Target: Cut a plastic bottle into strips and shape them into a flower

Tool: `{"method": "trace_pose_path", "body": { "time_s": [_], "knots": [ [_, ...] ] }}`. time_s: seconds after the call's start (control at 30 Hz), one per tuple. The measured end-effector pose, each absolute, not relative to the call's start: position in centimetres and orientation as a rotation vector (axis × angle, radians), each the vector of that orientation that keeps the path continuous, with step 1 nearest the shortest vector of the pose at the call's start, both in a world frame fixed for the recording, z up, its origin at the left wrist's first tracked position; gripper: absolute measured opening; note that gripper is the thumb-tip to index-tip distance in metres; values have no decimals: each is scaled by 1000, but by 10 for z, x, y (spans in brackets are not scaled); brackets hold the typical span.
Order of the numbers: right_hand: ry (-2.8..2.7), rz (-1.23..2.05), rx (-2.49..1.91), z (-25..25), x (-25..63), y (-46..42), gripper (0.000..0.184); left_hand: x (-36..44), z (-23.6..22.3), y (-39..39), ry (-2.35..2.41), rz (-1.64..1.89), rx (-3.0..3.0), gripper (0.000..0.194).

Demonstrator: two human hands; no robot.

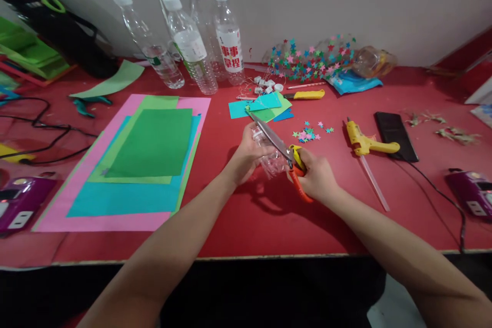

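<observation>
My left hand (246, 156) is closed around a clear plastic piece (270, 160), which looks like part of a bottle, held just above the red table (246, 225). My right hand (315, 177) grips scissors with orange and yellow handles (286, 156). Their long blades point up and to the left across the clear plastic piece. Both hands meet at the middle of the table.
Stacked pink, blue and green paper sheets (142, 159) lie at left. Several clear bottles (192, 46) stand at the back. A yellow glue gun (365, 143), a black phone (395, 136), small paper stars (307, 135), a yellow knife (305, 95) and purple devices (19, 200) surround the hands.
</observation>
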State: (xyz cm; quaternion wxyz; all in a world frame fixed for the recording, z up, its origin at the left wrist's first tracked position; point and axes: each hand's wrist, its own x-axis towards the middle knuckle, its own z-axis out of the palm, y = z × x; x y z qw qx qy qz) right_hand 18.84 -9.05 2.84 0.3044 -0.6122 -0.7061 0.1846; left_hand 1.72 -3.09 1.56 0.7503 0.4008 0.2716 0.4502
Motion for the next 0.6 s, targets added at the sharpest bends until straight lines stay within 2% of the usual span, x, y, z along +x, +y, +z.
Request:
{"method": "trace_pose_path", "body": {
  "time_s": [0.1,0.27,0.47,0.6],
  "knots": [
    [-1895,466,-1608,28,188,-91,22,11,19,-31,486,935,852,76],
    [-1878,476,-1602,26,189,-91,23,7,23,-30,437,908,774,64],
    [-1769,474,-1626,26,188,-92,28,10,19,-28,536,975,832,70],
    [-1480,822,-1597,30,187,-90,30,7,22,-27,516,998,894,63]
  ]
}}
